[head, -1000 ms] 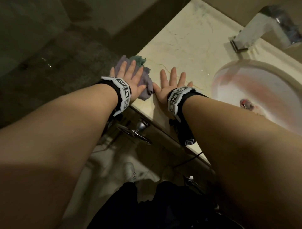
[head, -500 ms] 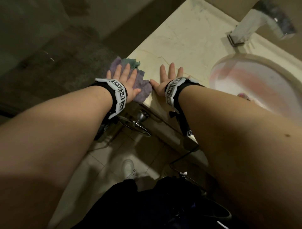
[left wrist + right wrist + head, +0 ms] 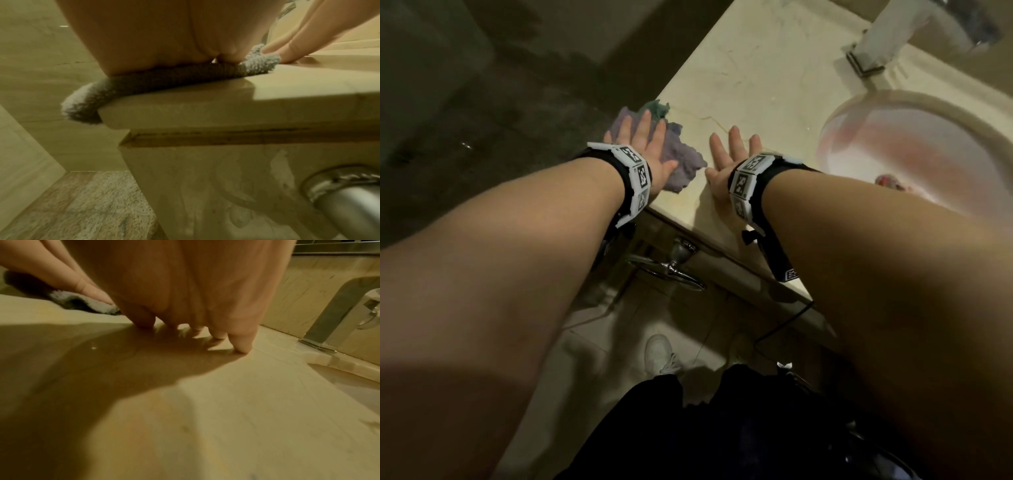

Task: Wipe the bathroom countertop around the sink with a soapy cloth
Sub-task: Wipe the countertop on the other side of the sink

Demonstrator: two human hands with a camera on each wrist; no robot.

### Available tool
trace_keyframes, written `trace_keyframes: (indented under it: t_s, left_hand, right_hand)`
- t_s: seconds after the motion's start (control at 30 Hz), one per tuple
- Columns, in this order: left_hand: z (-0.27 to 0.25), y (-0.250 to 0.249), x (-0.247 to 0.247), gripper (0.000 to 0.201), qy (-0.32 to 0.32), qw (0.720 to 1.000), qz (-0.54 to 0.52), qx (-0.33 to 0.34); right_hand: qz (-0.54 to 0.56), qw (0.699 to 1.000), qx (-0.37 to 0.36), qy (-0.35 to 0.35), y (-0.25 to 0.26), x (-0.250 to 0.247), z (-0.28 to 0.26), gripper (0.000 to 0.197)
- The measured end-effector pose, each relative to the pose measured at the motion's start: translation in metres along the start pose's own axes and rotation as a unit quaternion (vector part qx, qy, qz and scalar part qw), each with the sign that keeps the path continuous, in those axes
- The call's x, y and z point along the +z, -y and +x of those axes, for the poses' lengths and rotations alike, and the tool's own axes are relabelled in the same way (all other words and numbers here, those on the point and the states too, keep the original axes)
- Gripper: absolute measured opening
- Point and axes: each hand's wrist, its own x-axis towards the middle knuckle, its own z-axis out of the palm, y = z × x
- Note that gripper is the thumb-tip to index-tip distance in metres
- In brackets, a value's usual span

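A purple-grey cloth [image 3: 681, 161] with a green corner lies on the front left corner of the beige marble countertop [image 3: 763, 85]. My left hand [image 3: 645, 144] presses flat on it with straight fingers. In the left wrist view the cloth [image 3: 127, 91] droops over the counter's left edge under my palm. Just to the right, my right hand [image 3: 732, 150] lies flat on the bare counter, its thumb near the cloth's edge. In the right wrist view my right fingertips [image 3: 240, 345] touch the stone, and the cloth [image 3: 82, 303] sits to their left.
The round sink basin [image 3: 914, 147] lies to the right, with a chrome faucet [image 3: 893, 37] behind it. A metal towel ring [image 3: 671, 267] hangs on the cabinet front below the counter. Dark floor lies to the left of the counter, with my white shoe [image 3: 659, 353] on the tiles below.
Both hands slid back toward the counter's front edge with the cloth, then stayed about where they are. The right thumb, which touched the cloth, now shows a small gap.
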Motion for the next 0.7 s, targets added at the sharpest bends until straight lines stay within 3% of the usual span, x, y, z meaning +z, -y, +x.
trace_keyframes:
  t_s: [0.23,0.4,0.53,0.63,0.7]
  left_hand:
    - [-0.009,-0.003,0.004,0.068,-0.018,1.000,0.007,0.006]
    - [-0.029,0.000,0.015,0.068,-0.013,0.999,0.026,0.019]
    - [-0.045,0.002,0.024,0.069,0.000,1.000,0.024,0.017]
    - [-0.050,0.004,0.026,0.070,0.004,1.000,0.018,0.018]
    - [-0.049,0.004,0.026,0.070,0.007,1.000,0.016,0.017]
  right_hand:
    - [-0.006,1.000,0.005,-0.004,0.001,0.001,-0.002,0.060]
    - [-0.080,0.997,-0.010,0.005,0.002,-0.005,-0.012,0.060]
    - [-0.025,0.998,-0.051,-0.028,0.001,-0.002,-0.012,0.060]
    - [-0.042,0.999,-0.021,-0.010,0.001,-0.003,-0.013,0.059]
    - [-0.015,0.998,-0.046,-0.030,0.004,-0.003,-0.013,0.061]
